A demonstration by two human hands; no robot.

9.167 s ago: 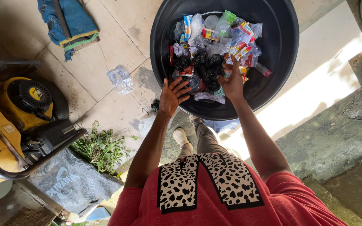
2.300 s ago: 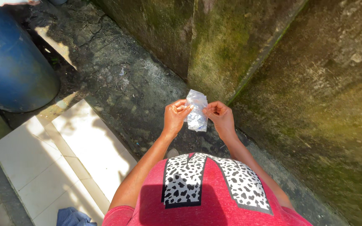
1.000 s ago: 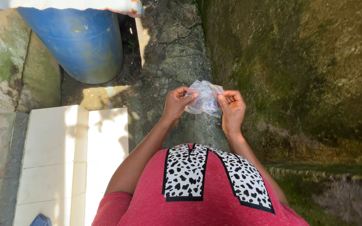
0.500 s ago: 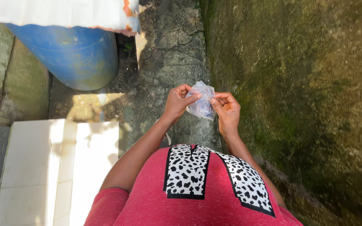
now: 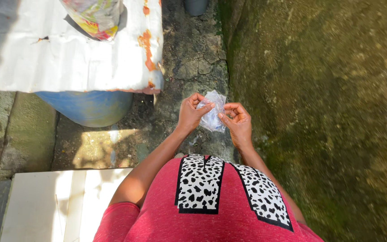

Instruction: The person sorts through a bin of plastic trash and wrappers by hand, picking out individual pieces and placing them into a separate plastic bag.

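Nearest: red shirt (image 5: pixel 211 210) w/ black-and-white spotted panel, both arms raised in front of chest.

Left hand (image 5: pixel 189 114): fingers curled, thumb and forefinger pinched on left edge of a clear crumpled plastic bag (image 5: pixel 212 115). Right hand (image 5: pixel 237 123): fingers half-curled, thumb and fingertips nipping the bag's right edge lower down. Bag hangs between the two hands, in the air, above a cracked concrete strip (image 5: pixel 193 54); no surface carries it. Contents, if any: cannot tell, film too creased.

Below left: pale tiled step (image 5: pixel 41 206), sunlit. Beyond it, a blue drum (image 5: pixel 88 106), its top covered by a white corrugated metal sheet (image 5: pixel 63 49) w/ rust along the right edge. A printed sack (image 5: pixel 96 15) rests on the sheet's far side. Right of the strip: mossy green wall (image 5: pixel 319 98).

Risks, as judged:
- Grip is fingertip-only on thin slick film; a pull apart could tear it or slip one edge free, dropping the bag onto the dirty concrete.
- Anything loose inside would spill if the mouth opens downward.
- Moss and damp underfoot near the wall: footing may be poor while attn is on the hands.
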